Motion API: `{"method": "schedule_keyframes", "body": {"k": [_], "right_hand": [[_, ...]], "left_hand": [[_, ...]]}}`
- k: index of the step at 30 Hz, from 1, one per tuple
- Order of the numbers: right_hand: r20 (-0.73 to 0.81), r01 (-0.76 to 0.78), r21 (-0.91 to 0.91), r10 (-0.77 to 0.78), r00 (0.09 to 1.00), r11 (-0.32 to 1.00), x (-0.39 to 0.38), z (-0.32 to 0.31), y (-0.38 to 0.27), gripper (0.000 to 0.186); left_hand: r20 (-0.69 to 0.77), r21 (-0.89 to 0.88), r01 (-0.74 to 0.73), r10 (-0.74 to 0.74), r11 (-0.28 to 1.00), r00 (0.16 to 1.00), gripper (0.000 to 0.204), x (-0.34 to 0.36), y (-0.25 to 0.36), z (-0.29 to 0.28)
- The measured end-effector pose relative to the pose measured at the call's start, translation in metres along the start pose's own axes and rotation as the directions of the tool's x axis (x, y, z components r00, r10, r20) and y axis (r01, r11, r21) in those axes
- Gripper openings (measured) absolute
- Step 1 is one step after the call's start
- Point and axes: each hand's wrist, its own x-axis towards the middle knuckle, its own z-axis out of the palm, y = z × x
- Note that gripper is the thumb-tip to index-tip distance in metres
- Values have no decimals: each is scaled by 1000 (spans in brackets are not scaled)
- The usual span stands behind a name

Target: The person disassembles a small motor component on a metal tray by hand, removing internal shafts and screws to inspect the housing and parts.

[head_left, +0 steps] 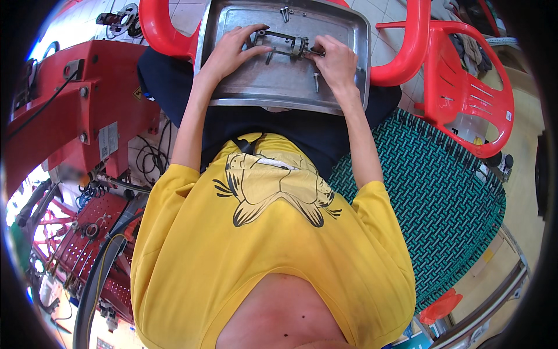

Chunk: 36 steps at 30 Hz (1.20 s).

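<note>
A metal tray [250, 92] with raised rims lies across my lap. Over it I hold a dark metal assembly [282, 43], an open frame of bars with a toothed round end on its right. My left hand [228, 57] is closed around the frame's left end, thumb below and fingers above. At the toothed end, my right hand [338, 63] is closed, fingertips pinched against the part; whatever small piece they may hold is hidden. A single bolt [317, 82] lies near my right wrist. Several loose bolts [285, 14] rest toward the tray's far side.
A red plastic chair [401, 52] surrounds the tray's far side, and another red chair [471, 87] stands at the right. Beside me is a green woven seat [430, 198]. A red machine [87, 110] and a perforated red panel [93, 238] fill the left, with cables [152, 154] between.
</note>
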Motion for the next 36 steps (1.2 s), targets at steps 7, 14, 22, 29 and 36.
{"method": "schedule_keyframes", "body": {"k": [7, 14, 22, 29, 36], "right_hand": [[25, 85, 26, -86, 996, 996, 0, -6, 12, 19], [31, 36, 119, -40, 999, 992, 2, -11, 3, 14], [22, 47, -1, -47, 999, 999, 5, 2, 5, 19], [-7, 46, 21, -46, 999, 999, -4, -5, 1, 15], [-63, 18, 32, -16, 998, 999, -4, 1, 0, 12]], "left_hand": [[-12, -7, -7, 7, 1000, 1000, 63, 0, -2, 1], [-34, -17, -13, 12, 1000, 999, 62, 0, -1, 4], [-45, -4, -31, 31, 1000, 998, 60, 1, 3, 2], [13, -62, 32, -31, 998, 999, 59, 1, 9, -2], [83, -23, 113, -110, 993, 990, 59, 4, 15, -3]]}}
